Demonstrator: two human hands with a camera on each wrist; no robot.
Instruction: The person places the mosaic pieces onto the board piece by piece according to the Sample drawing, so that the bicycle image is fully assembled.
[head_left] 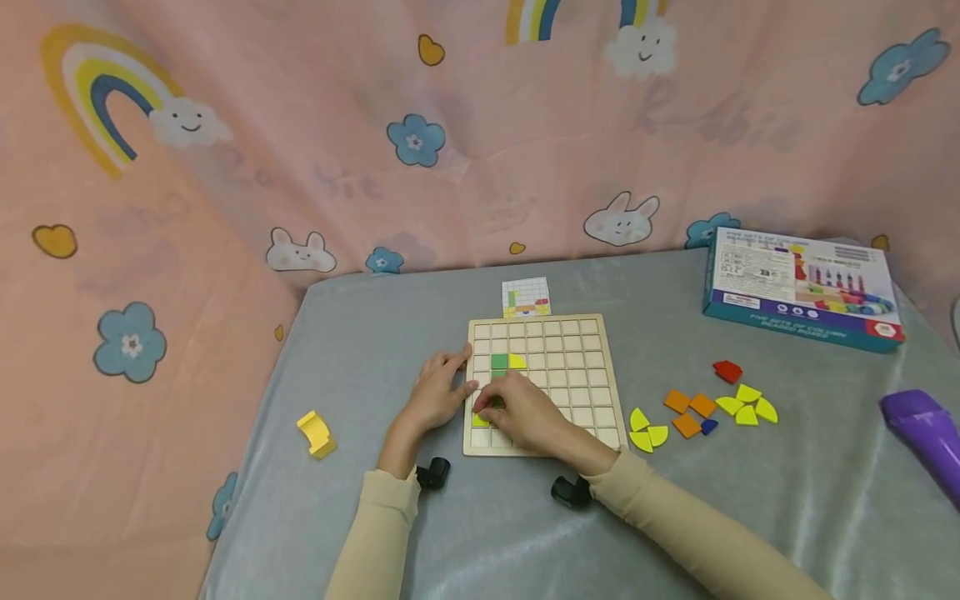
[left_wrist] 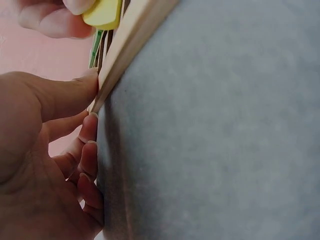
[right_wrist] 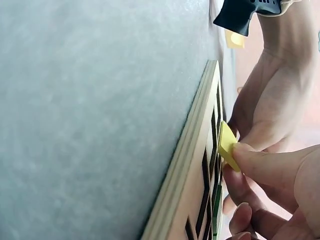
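Note:
A wooden grid board (head_left: 609,383) lies on the cloth-covered table. My right hand (head_left: 528,412) is over its lower left part, pinching a yellow piece (right_wrist: 227,145) between thumb and finger. The piece stands tilted at the board's surface; fingers partly cover it. My left hand (head_left: 435,392) rests at the board's left edge, thumb and forefinger spread along it, thumb touching the rim in the left wrist view. Green squares (head_left: 499,361) sit in a column of cells, partly hidden by the right hand. A yellow quarter-circle (head_left: 517,361) lies beside the top one.
A pattern card (head_left: 527,297) touches the board's far edge. To the right lie several yellow quarter-circles (head_left: 657,435), orange squares (head_left: 677,401), a blue piece (head_left: 708,427) and red pieces (head_left: 727,372). Farther out are a box (head_left: 802,292) and a purple object (head_left: 922,437); a yellow arched block (head_left: 317,434) lies left.

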